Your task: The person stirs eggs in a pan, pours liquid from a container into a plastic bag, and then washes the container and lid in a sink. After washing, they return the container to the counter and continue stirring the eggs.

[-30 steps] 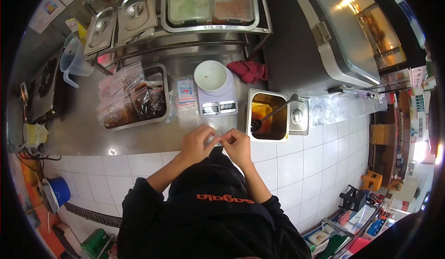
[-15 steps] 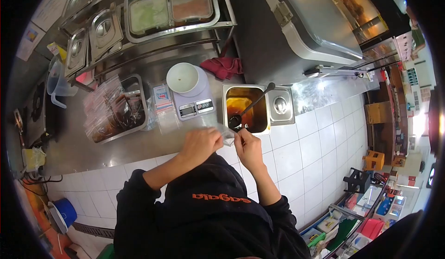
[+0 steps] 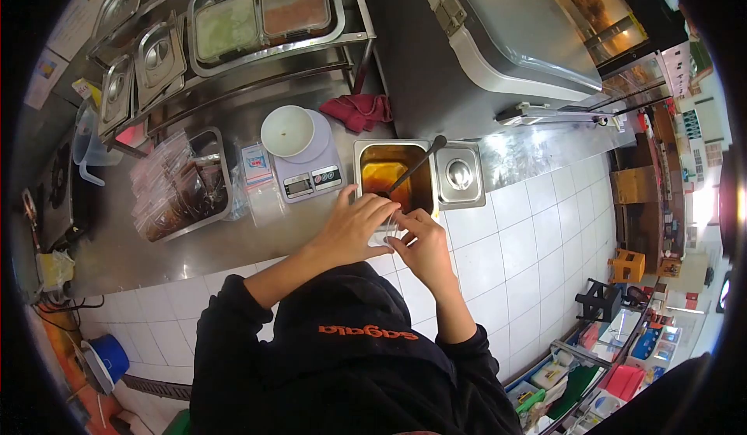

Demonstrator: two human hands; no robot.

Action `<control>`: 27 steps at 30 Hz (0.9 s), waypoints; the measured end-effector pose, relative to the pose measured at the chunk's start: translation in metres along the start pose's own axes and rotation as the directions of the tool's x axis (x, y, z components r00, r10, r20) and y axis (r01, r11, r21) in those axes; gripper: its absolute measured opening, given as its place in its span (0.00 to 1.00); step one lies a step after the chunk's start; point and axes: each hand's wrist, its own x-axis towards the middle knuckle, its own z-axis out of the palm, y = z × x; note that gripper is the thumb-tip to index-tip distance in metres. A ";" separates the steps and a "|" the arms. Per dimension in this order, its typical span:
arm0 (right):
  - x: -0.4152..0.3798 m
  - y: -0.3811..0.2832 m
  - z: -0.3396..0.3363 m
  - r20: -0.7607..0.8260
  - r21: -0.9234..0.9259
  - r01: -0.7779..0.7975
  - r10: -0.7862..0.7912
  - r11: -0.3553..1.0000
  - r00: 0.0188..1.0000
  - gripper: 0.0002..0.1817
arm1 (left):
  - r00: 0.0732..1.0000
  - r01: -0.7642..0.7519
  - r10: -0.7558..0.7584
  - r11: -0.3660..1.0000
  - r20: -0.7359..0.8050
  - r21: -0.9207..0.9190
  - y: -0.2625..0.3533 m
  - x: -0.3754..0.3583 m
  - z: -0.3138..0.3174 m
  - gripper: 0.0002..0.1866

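A small clear plastic bag (image 3: 388,231) is between my two hands at the near edge of the steel pan. My left hand (image 3: 355,227) is closed on the bag's left side, its fingers reaching over the pan's near rim. From the right, my right hand (image 3: 425,247) pinches the bag's other side between thumb and fingers. Just beyond them stands the steel pan (image 3: 359,172) of dark amber liquid. A black-handled ladle (image 3: 424,157) leans in it, and its bowl is hidden behind my left hand.
Left of the pan sits a kitchen scale (image 3: 322,153) bearing a white bowl (image 3: 288,130). A tray (image 3: 226,155) holds several filled bags. A steel lid (image 3: 459,175) lies right of the pan, and a red cloth (image 3: 356,113) lies behind.
My left hand has moved right, toward my right hand and over the pan's near edge. The bag is now more covered by fingers. The whole view has shifted slightly.
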 end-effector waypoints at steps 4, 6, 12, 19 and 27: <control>0.017 0.029 -0.005 -0.114 -0.079 0.080 -0.089 0.994 0.990 0.10 | 0.992 0.122 -0.122 0.992 -0.032 -0.019 -0.004 -0.012 -0.004 0.29; 0.052 0.066 -0.015 -0.424 -0.165 -0.295 0.202 0.941 0.883 0.17 | 0.952 0.300 -0.307 0.940 -0.017 -0.163 -0.011 -0.028 -0.005 0.26; 0.126 0.141 -0.007 -0.313 0.274 -0.233 0.316 0.933 0.896 0.19 | 0.745 0.659 -0.227 0.105 0.627 -0.745 -0.045 -0.035 0.029 0.24; 0.104 0.110 -0.008 -0.392 0.352 -0.081 0.225 0.932 0.892 0.12 | 0.904 0.391 -0.222 0.774 0.365 -0.498 -0.036 -0.041 0.032 0.20; 0.032 0.085 -0.005 -0.451 -0.056 0.166 -0.174 0.984 0.876 0.09 | 0.926 0.311 -0.196 0.880 0.322 -0.359 -0.050 -0.054 0.042 0.20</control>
